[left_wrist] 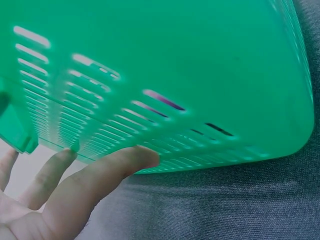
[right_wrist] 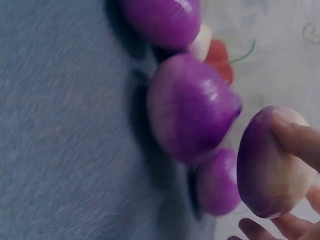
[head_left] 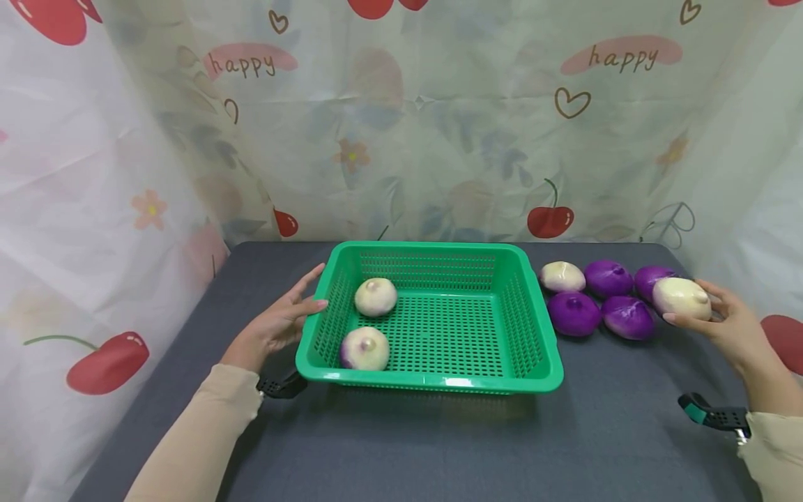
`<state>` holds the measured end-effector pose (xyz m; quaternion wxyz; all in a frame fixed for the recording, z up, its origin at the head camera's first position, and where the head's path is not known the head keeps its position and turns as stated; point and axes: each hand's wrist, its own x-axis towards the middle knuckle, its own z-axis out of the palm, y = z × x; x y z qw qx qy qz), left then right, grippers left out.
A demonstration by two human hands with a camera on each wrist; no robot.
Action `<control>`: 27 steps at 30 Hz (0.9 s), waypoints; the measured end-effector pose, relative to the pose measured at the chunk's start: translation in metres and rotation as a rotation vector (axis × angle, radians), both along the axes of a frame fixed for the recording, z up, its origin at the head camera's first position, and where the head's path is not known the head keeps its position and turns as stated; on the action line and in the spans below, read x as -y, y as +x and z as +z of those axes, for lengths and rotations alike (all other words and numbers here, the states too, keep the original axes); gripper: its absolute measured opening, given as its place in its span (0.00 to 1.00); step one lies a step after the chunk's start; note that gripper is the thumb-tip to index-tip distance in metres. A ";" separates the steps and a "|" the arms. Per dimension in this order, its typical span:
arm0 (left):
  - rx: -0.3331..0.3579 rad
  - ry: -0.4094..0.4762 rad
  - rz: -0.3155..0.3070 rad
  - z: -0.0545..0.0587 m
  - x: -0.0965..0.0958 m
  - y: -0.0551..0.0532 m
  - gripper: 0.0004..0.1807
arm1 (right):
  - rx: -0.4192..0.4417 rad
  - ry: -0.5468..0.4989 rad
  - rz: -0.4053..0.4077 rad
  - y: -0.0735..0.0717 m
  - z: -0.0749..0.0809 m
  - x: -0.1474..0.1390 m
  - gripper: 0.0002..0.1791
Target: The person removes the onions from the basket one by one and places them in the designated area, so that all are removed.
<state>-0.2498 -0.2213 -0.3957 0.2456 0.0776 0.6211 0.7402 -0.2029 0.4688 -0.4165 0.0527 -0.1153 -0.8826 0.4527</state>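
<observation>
A green plastic basket [head_left: 426, 383] stands on the table with two pale turnips inside, one turnip [head_left: 376, 297] behind the other turnip [head_left: 366, 348], both toward its left wall. At that left wall is my left hand [head_left: 279, 324], its fingers extended and the thumb touching the rim side; in the left wrist view the fingertips meet the slotted wall. My right hand [head_left: 730, 324] holds a white and purple turnip [head_left: 680, 298] between thumb and fingers, at the right end of the turnip group. In the right wrist view this held turnip [right_wrist: 270, 165] shows a purple side and is raised off the table.
Right of the basket lie several turnips: a pale turnip [head_left: 562, 277] at the back and purple ones, including a front purple turnip [head_left: 574, 314] near the basket wall. The dark grey table [head_left: 401, 453] is bordered by a printed curtain [head_left: 426, 139] behind and at both sides.
</observation>
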 end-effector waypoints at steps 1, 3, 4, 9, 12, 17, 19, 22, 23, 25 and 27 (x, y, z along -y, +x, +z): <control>0.000 -0.001 -0.001 0.000 0.000 0.000 0.43 | 0.005 0.001 -0.004 -0.005 -0.012 -0.012 0.56; -0.003 -0.004 -0.003 0.000 0.000 0.000 0.43 | 0.020 -0.005 -0.011 -0.012 -0.030 -0.029 0.58; -0.004 -0.004 -0.003 0.000 0.000 -0.001 0.43 | 0.034 -0.017 -0.015 -0.014 -0.033 -0.032 0.58; -0.008 -0.002 -0.005 -0.001 0.000 -0.001 0.44 | 0.099 -0.003 -0.023 0.003 -0.014 -0.011 0.57; -0.006 0.003 -0.003 -0.001 0.000 -0.001 0.44 | 0.132 0.012 -0.029 0.011 -0.003 0.001 0.56; -0.005 0.005 -0.002 0.000 0.000 -0.001 0.44 | 0.172 0.032 -0.029 0.010 -0.003 0.002 0.56; -0.007 0.004 -0.003 0.000 0.000 -0.001 0.44 | 0.181 0.031 -0.017 0.010 -0.004 0.001 0.56; -0.010 0.003 -0.004 -0.001 0.000 -0.001 0.44 | 0.198 0.023 0.004 0.009 -0.005 -0.001 0.56; -0.010 0.002 -0.003 -0.001 0.000 -0.001 0.44 | 0.205 0.023 0.007 0.009 -0.004 -0.001 0.56; -0.010 0.001 -0.001 -0.001 0.000 -0.001 0.44 | 0.218 0.027 0.009 0.008 -0.004 -0.001 0.56; -0.013 -0.002 0.000 -0.001 0.000 -0.001 0.44 | 0.228 0.026 0.019 0.008 -0.002 -0.001 0.56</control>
